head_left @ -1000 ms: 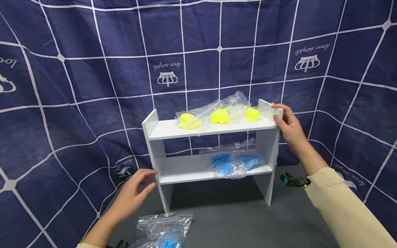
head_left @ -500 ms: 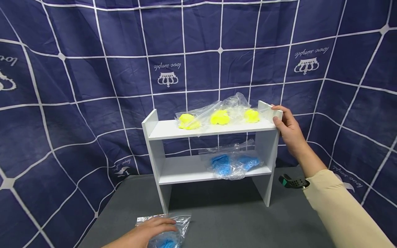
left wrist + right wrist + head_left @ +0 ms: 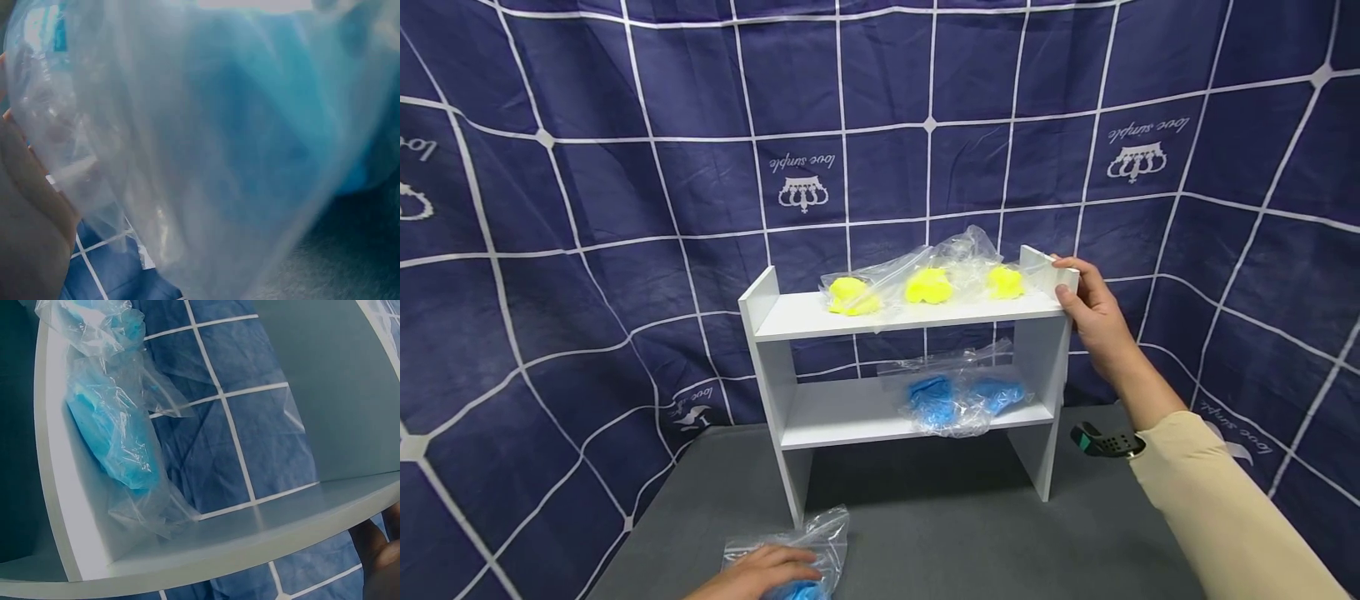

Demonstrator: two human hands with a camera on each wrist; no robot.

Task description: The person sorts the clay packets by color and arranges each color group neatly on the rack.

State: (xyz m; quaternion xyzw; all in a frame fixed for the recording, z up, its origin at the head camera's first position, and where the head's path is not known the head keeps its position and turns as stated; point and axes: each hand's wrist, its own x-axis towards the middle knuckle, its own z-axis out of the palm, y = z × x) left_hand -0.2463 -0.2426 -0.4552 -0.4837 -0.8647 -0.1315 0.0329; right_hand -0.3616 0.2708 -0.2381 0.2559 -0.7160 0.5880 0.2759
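My left hand [image 3: 767,571] is at the bottom of the head view, its fingers curled over a clear zip bag [image 3: 831,533] with something blue inside. Close up, the same bag [image 3: 219,156] fills most of the left wrist view and hides much of the hand. At the upper right end of a small white two-tier shelf [image 3: 872,325], my right hand [image 3: 1097,321] grips the side panel, thumb in front. Clear bags with yellow lumps [image 3: 928,286] lie along the top tier. On the lower tier, toward the right, are bagged blue pieces [image 3: 932,402].
The shelf stands on a dark grey tabletop [image 3: 925,542]. Behind it and at both sides hangs a navy curtain [image 3: 700,167] with a white grid. A black band [image 3: 1105,440] is on the right wrist.
My left hand has come down from beside the shelf's left panel onto the zip bag, which has crumpled and shifted slightly left. The right hand keeps its hold on the shelf.
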